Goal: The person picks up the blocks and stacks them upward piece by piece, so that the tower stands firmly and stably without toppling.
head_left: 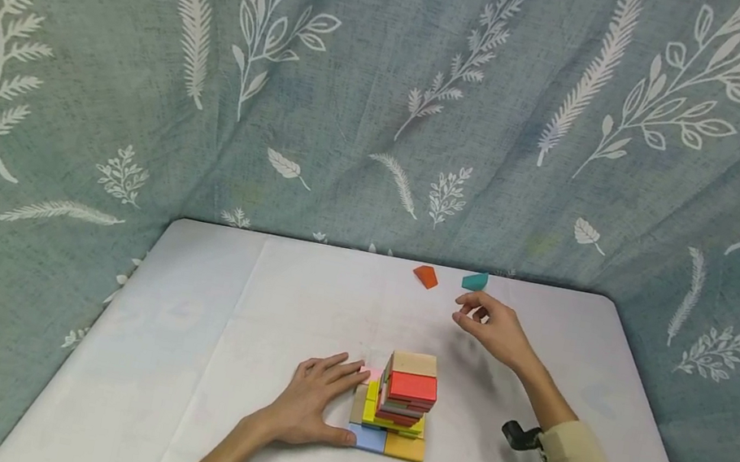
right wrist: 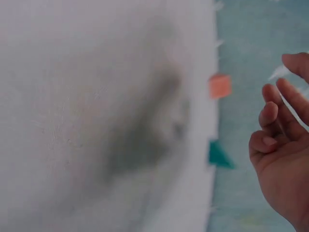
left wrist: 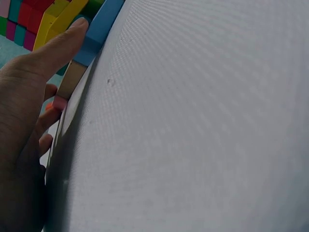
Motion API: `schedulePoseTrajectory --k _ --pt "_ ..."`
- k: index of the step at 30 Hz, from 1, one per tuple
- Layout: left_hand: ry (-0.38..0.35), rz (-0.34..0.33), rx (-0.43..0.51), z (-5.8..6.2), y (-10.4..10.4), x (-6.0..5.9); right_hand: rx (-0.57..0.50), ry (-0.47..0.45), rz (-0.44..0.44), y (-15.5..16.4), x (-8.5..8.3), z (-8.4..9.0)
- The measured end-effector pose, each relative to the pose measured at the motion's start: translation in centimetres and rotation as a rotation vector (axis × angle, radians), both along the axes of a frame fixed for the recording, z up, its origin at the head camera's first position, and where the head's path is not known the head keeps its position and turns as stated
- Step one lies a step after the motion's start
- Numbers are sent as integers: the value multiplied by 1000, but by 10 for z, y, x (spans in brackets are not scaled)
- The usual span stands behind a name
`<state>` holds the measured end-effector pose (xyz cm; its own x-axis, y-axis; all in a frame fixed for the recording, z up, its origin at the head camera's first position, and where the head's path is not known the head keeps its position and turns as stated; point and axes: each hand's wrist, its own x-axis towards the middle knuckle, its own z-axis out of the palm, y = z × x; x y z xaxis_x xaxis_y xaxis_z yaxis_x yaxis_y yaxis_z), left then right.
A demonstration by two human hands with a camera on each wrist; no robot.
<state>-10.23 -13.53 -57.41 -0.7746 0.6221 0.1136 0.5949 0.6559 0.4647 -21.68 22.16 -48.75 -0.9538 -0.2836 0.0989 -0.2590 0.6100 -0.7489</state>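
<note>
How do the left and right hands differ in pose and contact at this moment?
The left hand lies flat on the white table, fingers straight, touching the base of the block stack; the right hand is raised, fingers loosely curled, holding nothing. The left is near the stack; the right is near the teal block. Both are bare.

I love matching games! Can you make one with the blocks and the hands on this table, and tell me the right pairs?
Things:
1. teal block
2. orange block
3. left hand
4. right hand

Places or states:
A. rests flat on the white table, fingers against the base of the block tower
B. lies at the table's far edge, further left of the two loose blocks
C. is raised above the table, fingers loosely curled, holding nothing
D. lies at the far edge, just beyond the raised hand's fingertips

Pairs: 1-D, 2-B, 3-A, 4-C
</note>
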Motion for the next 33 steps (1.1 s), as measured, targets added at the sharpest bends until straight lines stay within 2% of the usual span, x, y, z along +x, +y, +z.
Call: schedulePoseTrajectory --k 5,11,22,28,33 --pt "-7 -5 -7 -1 -1 -1 33 -87 -99 -3 -35 -28" --pt "-16 -6 -12 -1 0 -2 11 -167 -151 -16 -61 -40" --pt "12 -4 -6 1 0 -1 17 -161 -164 -43 -89 -54" --pt "-1 9 -8 2 -1 -1 110 -98 -190 -57 -96 -58" --pt "-18 13 -8 0 -1 0 180 -95 -220 -62 -95 -58"
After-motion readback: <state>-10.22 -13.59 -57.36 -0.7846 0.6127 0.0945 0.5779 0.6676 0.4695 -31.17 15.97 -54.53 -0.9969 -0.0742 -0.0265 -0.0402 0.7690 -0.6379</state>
